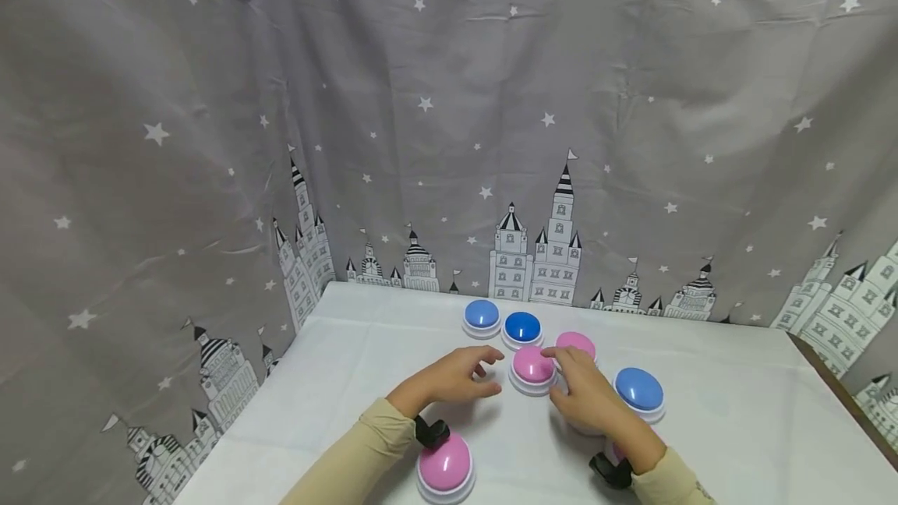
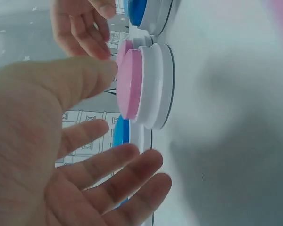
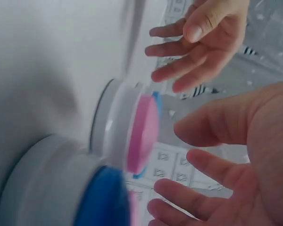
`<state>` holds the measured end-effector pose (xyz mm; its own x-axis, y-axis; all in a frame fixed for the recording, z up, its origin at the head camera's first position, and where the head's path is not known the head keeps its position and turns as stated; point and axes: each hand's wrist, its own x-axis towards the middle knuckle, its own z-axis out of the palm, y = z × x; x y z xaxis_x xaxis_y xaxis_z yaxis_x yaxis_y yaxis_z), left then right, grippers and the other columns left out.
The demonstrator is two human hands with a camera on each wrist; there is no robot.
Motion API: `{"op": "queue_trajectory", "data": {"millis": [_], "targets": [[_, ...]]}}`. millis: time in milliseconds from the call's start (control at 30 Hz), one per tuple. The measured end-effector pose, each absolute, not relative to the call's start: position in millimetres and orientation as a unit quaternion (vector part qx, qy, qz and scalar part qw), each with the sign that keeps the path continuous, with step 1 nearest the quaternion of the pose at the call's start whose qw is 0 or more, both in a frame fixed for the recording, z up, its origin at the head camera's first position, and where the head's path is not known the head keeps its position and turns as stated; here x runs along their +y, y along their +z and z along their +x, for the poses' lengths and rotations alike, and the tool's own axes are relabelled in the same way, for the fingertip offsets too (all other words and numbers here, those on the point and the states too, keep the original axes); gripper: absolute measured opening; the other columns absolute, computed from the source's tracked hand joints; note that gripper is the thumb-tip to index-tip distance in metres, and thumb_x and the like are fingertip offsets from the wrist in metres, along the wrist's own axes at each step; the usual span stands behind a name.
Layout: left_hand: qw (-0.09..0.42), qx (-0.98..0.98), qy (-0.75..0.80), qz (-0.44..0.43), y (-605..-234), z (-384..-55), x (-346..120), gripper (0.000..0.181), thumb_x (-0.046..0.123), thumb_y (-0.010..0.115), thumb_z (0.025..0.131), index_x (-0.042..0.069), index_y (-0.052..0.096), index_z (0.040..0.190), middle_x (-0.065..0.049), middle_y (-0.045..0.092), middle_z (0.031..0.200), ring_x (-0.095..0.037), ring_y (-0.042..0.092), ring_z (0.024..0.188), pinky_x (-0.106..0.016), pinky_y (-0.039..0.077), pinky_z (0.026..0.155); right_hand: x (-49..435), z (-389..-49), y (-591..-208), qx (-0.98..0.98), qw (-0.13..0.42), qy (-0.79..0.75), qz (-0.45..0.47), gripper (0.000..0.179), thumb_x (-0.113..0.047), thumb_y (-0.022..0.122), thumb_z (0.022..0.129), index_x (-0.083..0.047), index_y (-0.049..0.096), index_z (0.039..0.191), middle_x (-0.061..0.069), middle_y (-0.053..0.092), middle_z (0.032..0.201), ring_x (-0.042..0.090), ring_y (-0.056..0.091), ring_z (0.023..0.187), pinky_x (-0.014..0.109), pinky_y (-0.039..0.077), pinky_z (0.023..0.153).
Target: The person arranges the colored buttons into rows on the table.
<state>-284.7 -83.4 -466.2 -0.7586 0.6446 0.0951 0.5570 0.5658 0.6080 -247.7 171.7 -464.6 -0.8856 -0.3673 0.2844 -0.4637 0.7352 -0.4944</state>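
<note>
Grey castle-print curtain backs a white worktop. Middle pink button sits between left hand and right hand; both grips wide, holding nothing. Broad base probably keeps it steady unsupported. Dark blue button just behind.

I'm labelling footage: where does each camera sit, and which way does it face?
Head: on the head, forward and down at tabletop and curtain; left hand, right hand, sleeves show.
Left wrist: on that wrist, toward a pink button; both hands show.
Right wrist: on that wrist, toward a blue button; both hands show.
Wrist views share both hands and curtain.
</note>
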Motion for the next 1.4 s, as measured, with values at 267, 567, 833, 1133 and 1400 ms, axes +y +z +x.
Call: {"op": "queue_trajectory", "data": {"millis": [267, 567, 833, 1133, 1400], "targets": [[0.07, 0.881, 0.355, 0.306, -480.0, -302.7, -64.9, 0.053, 0.03, 0.072, 0.077, 0.012, 0.053, 0.123, -0.01, 0.057, 0.118, -0.018, 0.058, 0.091, -0.023, 0.046, 0.075, 171.2, -260.3, -478.7, -0.928, 0.086, 0.279, 0.232, 0.054, -0.011, 0.066, 0.073, -0.009, 0.051, 0.125, 0.01, 0.054, 0.12, 0.026, 0.043, 0.109, 0.046, 0.037, 0.094], [0.065, 0.879, 0.387, 0.272, -487.0, -312.7, -49.9, 0.063, 0.029, 0.08, 0.069, 0.011, 0.05, 0.122, -0.003, 0.055, 0.116, -0.017, 0.057, 0.09, -0.023, 0.046, 0.075, 165.9, -263.2, -480.1, -0.92, 0.058, 0.314, 0.226, 0.056, -0.008, 0.066, 0.072, -0.004, 0.05, 0.126, 0.011, 0.056, 0.12, 0.029, 0.048, 0.114, 0.047, 0.036, 0.097], [0.049, 0.869, 0.383, 0.311, -491.6, -318.7, -46.8, 0.066, 0.025, 0.081, 0.067, 0.014, 0.055, 0.126, 0.001, 0.06, 0.113, -0.016, 0.057, 0.083, -0.023, 0.046, 0.072, 160.0, -259.9, -476.3, -0.913, 0.015, 0.365, 0.184, 0.056, -0.005, 0.062, 0.074, -0.002, 0.049, 0.128, 0.015, 0.054, 0.124, 0.031, 0.048, 0.116, 0.048, 0.038, 0.096], [0.028, 0.862, 0.368, 0.348, -495.3, -324.6, -51.7, 0.057, 0.019, 0.079, 0.07, 0.014, 0.058, 0.123, 0.005, 0.061, 0.11, -0.01, 0.057, 0.086, -0.021, 0.048, 0.076, 162.2, -258.9, -477.2, -0.899, 0.015, 0.401, 0.174, 0.049, -0.011, 0.066, 0.075, -0.011, 0.056, 0.123, 0.006, 0.056, 0.122, 0.029, 0.051, 0.114, 0.049, 0.038, 0.094], [0.029, 0.848, 0.374, 0.375, -480.7, -321.0, -77.9, 0.053, 0.02, 0.077, 0.072, 0.015, 0.059, 0.121, 0.006, 0.061, 0.109, -0.008, 0.057, 0.088, -0.024, 0.048, 0.076, 158.3, -253.5, -470.0, -0.865, -0.003, 0.438, 0.246, 0.05, -0.009, 0.068, 0.078, -0.012, 0.053, 0.126, 0.002, 0.053, 0.127, 0.026, 0.043, 0.122, 0.052, 0.031, 0.1]]}}
